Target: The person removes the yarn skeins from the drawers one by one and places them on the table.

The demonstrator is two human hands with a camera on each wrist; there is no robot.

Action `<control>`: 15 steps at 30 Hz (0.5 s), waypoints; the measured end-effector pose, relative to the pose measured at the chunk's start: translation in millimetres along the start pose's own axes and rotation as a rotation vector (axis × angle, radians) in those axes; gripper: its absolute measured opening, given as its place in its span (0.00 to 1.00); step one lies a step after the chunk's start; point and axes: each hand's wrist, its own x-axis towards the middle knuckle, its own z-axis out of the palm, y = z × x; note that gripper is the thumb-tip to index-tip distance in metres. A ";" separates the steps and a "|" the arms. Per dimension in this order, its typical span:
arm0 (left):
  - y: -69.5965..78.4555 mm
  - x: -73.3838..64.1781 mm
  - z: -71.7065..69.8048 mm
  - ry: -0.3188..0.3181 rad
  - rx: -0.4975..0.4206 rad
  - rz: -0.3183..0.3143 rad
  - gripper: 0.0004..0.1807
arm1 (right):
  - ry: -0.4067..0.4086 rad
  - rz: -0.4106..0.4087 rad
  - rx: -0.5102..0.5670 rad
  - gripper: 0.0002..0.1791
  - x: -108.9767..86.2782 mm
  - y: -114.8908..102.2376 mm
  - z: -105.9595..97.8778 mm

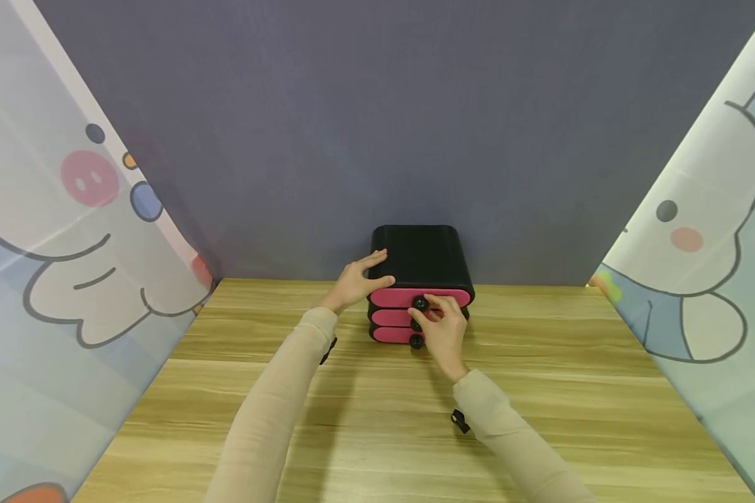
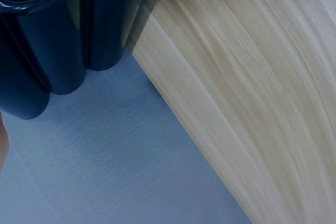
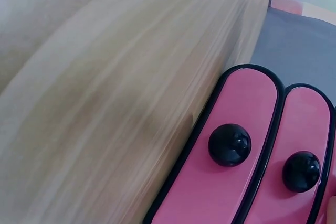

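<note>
A small black drawer unit (image 1: 418, 251) with three pink drawer fronts stands on the table, its drawers stacked one over another. With fingers and thumb spread, my left hand (image 1: 355, 281) rests on the unit's top left edge. Thumb and fingers of my right hand (image 1: 445, 332) pinch the round black knob (image 1: 420, 302) of the top drawer. In the right wrist view the bottom knob (image 3: 230, 145) and the middle knob (image 3: 302, 171) show plainly, while the top knob is out of frame. The left wrist view catches the unit's black side (image 2: 50, 51).
Under the unit lies a wood-grain table (image 1: 377, 433). A dark grey panel (image 1: 352, 140) rises right behind it. Side panels with cartoon animals, one on the left (image 1: 50, 293) and one on the right (image 1: 717, 230), flank the table.
</note>
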 end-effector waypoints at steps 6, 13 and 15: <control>0.6 0.2 1.1 0.005 -0.007 0.000 0.38 | -0.007 -0.002 -0.025 0.19 1.4 -0.5 -2.0; 0.2 -0.4 0.6 0.000 -0.006 0.003 0.38 | -0.030 -0.023 -0.072 0.19 2.3 -1.5 -5.5; 0.6 -0.2 0.5 0.000 -0.003 0.006 0.38 | -0.029 -0.034 -0.095 0.19 1.6 -2.2 -6.7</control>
